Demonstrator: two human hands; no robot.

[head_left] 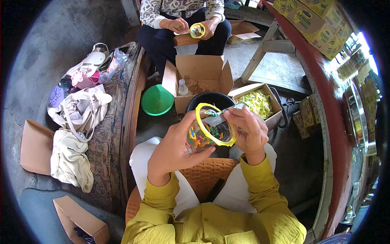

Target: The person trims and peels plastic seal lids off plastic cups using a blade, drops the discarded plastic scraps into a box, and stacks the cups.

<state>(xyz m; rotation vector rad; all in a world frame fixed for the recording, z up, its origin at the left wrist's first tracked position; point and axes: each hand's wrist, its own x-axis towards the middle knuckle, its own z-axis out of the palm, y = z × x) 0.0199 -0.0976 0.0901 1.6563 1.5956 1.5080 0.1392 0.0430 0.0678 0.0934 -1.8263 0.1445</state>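
Observation:
A clear plastic cup (205, 136) with a jagged yellow rim and coloured print is tilted in front of me, its opening facing up and to the right. My left hand (172, 142) wraps round its left side and underside. My right hand (248, 129) pinches a small greyish flat piece (215, 118) at the cup's upper right rim, fingers pressed together. Beyond my hands stands a black basin (209, 97), partly hidden by them. To its right, a carton (274, 118) holds yellow-green strips (256, 103).
An open cardboard box (200, 67) with a small bottle (183, 87) and a green basin (157, 100) lie ahead. A co-worker (185, 20) sits opposite, holding a yellow-rimmed cup (197, 30). Bags (83, 107) rest on the left bench; a wooden frame (325, 142) stands right.

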